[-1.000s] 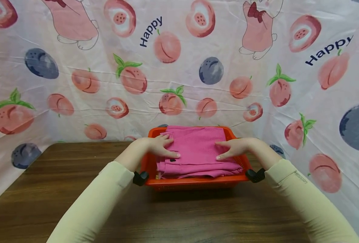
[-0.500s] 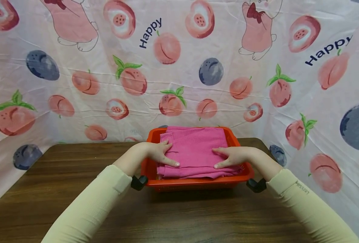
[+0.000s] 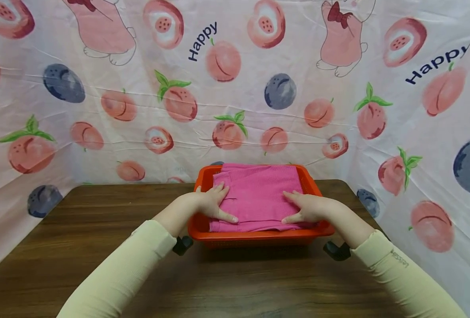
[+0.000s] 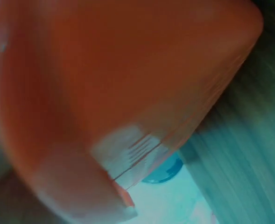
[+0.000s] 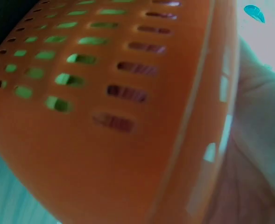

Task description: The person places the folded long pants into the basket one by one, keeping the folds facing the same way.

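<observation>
A folded pink ribbed garment [image 3: 259, 192] lies in an orange-red plastic basket [image 3: 259, 239]. On the garment's left part rests my left hand [image 3: 211, 204], its fingers spread and its thumb pointing inward near the front fold. My right hand [image 3: 307, 207] presses on the right part in much the same way, fingers extended and thumb near the front edge. Neither hand grips the cloth. The left wrist view is filled by the basket's blurred outer side [image 4: 142, 70]. Slots pierce the basket wall [image 5: 81, 144] in the right wrist view, with part of my hand [image 5: 263, 126] beyond the rim.
The basket stands toward the back of a dark brown wooden table [image 3: 100, 229]. A fruit-printed cloth backdrop [image 3: 243, 79] hangs behind the table and along its sides. Small black devices [image 3: 337, 251] sit under both wrists.
Both hands have moved down and toward the front of the garment. Its front folds sit lower in the basket, and a small dark mark near the left thumb is out of sight.
</observation>
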Demonstrator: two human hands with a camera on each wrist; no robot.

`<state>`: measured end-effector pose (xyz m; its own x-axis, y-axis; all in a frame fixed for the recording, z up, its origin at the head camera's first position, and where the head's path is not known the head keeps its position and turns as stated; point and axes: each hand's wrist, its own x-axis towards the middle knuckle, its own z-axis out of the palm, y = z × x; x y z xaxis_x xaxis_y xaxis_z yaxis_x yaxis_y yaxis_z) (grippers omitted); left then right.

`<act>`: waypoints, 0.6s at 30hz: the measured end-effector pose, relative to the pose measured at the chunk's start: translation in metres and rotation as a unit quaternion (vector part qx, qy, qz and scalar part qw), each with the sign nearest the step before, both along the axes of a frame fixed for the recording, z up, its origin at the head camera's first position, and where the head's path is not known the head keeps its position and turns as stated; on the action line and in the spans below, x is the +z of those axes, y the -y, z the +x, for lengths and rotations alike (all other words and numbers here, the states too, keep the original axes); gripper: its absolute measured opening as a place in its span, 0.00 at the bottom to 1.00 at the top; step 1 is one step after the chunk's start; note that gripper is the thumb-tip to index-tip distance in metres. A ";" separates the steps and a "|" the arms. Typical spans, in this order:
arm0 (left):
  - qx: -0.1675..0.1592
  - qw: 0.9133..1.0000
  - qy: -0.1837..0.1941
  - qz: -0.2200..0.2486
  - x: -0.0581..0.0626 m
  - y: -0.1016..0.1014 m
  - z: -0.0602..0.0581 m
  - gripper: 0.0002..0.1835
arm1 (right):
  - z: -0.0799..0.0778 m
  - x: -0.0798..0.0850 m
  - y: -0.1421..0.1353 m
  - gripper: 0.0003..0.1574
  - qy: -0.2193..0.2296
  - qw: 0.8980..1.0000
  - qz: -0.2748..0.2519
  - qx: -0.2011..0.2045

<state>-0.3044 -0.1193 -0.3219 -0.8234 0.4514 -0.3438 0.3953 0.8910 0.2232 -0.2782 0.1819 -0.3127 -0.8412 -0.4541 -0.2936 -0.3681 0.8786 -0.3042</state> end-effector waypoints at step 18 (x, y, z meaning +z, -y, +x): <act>0.012 1.000 -0.001 0.020 -0.008 0.001 0.001 0.66 | 0.004 -0.021 -0.003 0.57 -0.037 0.999 -0.028 -0.004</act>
